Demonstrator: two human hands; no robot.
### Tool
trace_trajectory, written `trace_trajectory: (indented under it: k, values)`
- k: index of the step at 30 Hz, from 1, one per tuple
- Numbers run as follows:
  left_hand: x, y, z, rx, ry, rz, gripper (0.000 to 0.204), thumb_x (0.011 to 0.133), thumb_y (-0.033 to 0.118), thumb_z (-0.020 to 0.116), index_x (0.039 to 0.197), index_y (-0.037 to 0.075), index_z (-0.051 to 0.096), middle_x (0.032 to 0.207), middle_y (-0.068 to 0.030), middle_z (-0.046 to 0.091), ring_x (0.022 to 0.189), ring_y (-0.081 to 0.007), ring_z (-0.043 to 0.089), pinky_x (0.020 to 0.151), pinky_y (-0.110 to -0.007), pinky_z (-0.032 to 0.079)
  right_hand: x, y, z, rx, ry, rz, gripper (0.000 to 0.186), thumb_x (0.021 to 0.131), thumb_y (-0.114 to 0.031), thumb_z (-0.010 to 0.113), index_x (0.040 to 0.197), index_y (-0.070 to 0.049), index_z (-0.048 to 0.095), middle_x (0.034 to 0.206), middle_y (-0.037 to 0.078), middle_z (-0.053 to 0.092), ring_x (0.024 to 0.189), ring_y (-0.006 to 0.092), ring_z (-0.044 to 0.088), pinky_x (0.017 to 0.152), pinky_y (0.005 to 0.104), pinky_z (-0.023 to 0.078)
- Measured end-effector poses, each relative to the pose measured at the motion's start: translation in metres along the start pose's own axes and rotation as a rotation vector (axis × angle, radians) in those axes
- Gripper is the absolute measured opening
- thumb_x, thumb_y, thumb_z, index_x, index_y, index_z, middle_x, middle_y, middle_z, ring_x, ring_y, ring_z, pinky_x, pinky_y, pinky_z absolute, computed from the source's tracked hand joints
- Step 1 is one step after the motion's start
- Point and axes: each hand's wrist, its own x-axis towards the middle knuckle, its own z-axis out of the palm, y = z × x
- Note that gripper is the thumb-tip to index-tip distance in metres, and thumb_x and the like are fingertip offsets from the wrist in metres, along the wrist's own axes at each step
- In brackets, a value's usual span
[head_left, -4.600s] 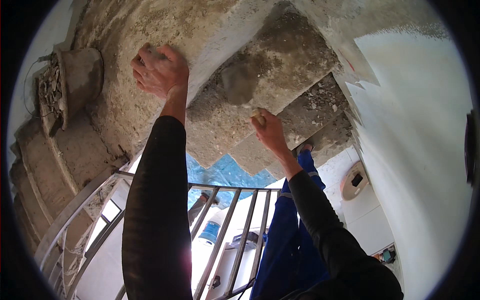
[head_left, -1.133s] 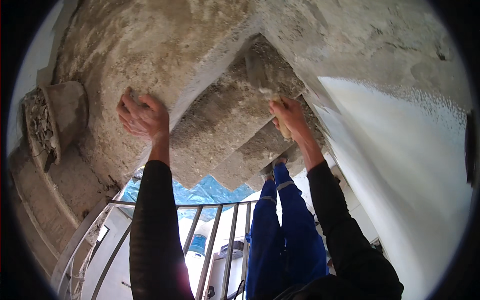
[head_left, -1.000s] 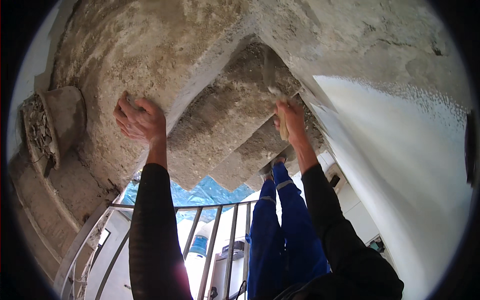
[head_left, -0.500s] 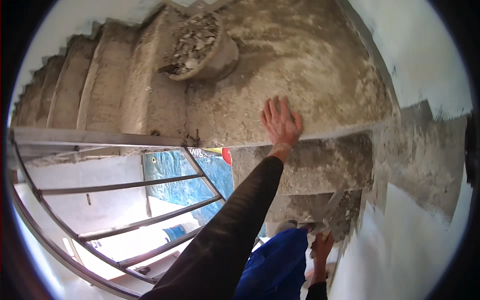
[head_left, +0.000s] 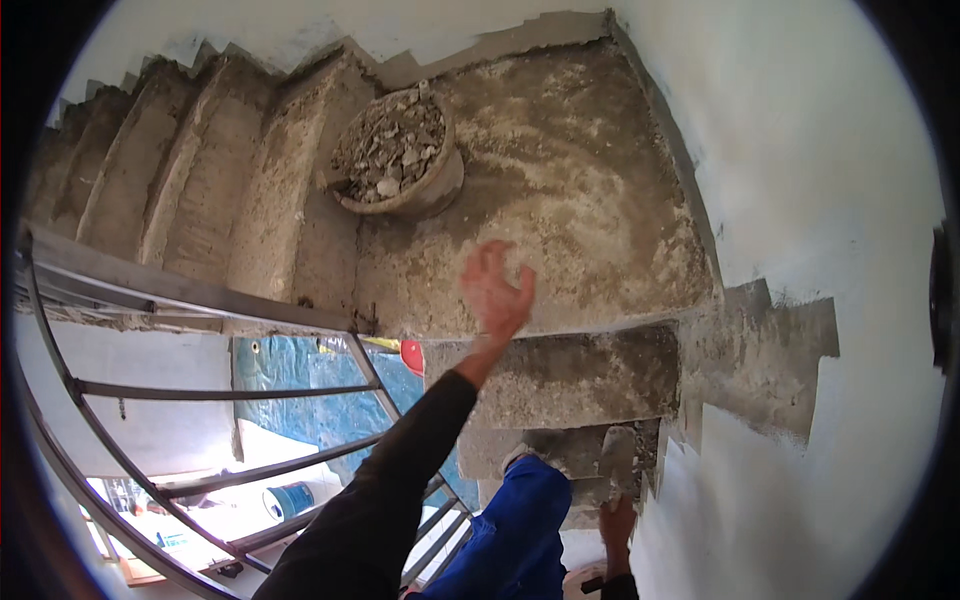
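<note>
My left hand (head_left: 495, 295) is over the near part of a rough concrete landing (head_left: 590, 220), smeared by motion. Its fingers are apart and bent, and nothing is in them. Beyond it stands a dusty bucket (head_left: 440, 188) heaped with broken rubble (head_left: 390, 150), near the lowest step of the left-hand flight. Low on the right, beside the wall, my right hand (head_left: 617, 520) is closed at the lower end of a grey, dusty, flat tool (head_left: 618, 455) that looks like a trowel. Its exact kind and my grip on it are partly hidden.
Concrete steps (head_left: 255, 190) climb to the left; others (head_left: 570, 375) drop toward my blue-trousered leg (head_left: 520, 525). A metal railing (head_left: 230, 395) bounds the left, above a lower floor with a blue bucket (head_left: 288, 500) and blue sheeting (head_left: 310, 385). A white wall (head_left: 800, 180) stands right.
My left hand has come off the landing, where it lay flat, and moved left and nearer. The right hand and its tool are lower in view. The whole view has shifted.
</note>
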Motion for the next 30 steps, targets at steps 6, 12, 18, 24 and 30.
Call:
trace_trajectory:
  k: [6,12,18,24,30]
  values:
    - [0.203,-0.002,-0.129,0.296,0.364,0.211,0.048,0.083,0.024,0.073,0.126,0.007,0.060,0.116,-0.0146,0.064,0.115,-0.0370,0.057,0.096,-0.050,0.043,0.112,-0.051,-0.002,-0.078,-0.164,-0.131,0.045,0.082,-0.024,0.073,0.118,-0.002,0.058,0.102,0.028,0.067,0.094,0.0460,0.066,0.084,0.0573,0.053]
    - [0.309,-0.049,-0.108,-0.244,-0.444,-0.222,0.043,0.087,0.040,0.076,0.098,-0.001,0.071,0.076,-0.0154,0.068,0.073,-0.0230,0.068,0.068,-0.039,0.053,0.111,-0.073,0.016,-0.005,-0.118,-0.110,0.041,0.082,-0.027,0.072,0.112,-0.003,0.059,0.097,0.026,0.069,0.091,0.0486,0.067,0.079,0.0589,0.053]
    - [0.333,-0.051,-0.122,-0.017,-0.548,-0.300,0.049,0.079,0.043,0.078,0.066,-0.002,0.063,0.063,-0.0078,0.060,0.060,-0.0188,0.057,0.059,-0.040,0.046,0.007,-0.061,-0.001,0.143,-0.148,0.065,0.044,0.078,-0.027,0.075,0.110,-0.001,0.060,0.101,0.027,0.068,0.097,0.0487,0.065,0.082,0.0579,0.052]
    - [0.362,-0.034,-0.165,0.045,-0.664,-0.273,0.047,0.081,0.038,0.078,0.083,-0.008,0.069,0.067,-0.0087,0.059,0.063,-0.0199,0.057,0.059,-0.042,0.046,-0.114,0.052,-0.028,-0.114,-0.218,0.124,0.044,0.073,-0.026,0.071,0.107,0.001,0.064,0.104,0.028,0.069,0.102,0.0485,0.067,0.090,0.0568,0.053]
    - [0.324,-0.001,-0.199,-0.043,-0.967,-0.461,0.033,0.086,0.033,0.078,0.071,0.006,0.064,0.056,0.0027,0.045,0.047,-0.0103,0.040,0.044,-0.033,0.028,-0.236,0.098,-0.070,-0.139,-0.386,0.301,0.051,0.079,-0.039,0.073,0.117,-0.007,0.063,0.108,0.024,0.066,0.103,0.0447,0.065,0.090,0.0556,0.053]
